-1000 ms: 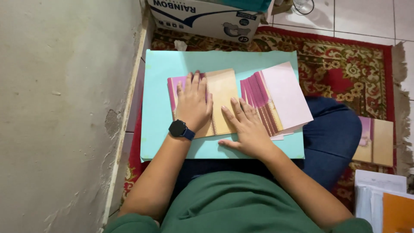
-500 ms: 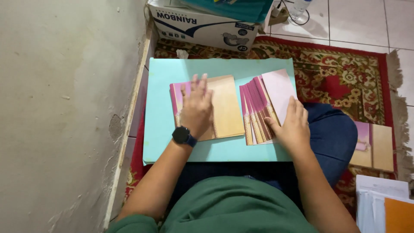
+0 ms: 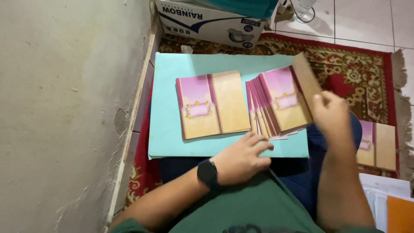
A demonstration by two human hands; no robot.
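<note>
Since half a second ago, right hand (image 3: 330,113) is lifting, pinching top card (image 3: 288,98) off fanned stack (image 3: 263,113); left hand (image 3: 241,159), open, is steadying board's (image 3: 166,108) near edge.

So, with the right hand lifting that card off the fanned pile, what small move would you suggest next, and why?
Probably carry the lifted card across and lay it on the flat stack on the turquoise board. The right hand holds it tilted above the fanned pile, while the left hand rests at that pile's lower edge, seemingly steadying it. The flat stack lies squared and uncovered, open for it.
</note>
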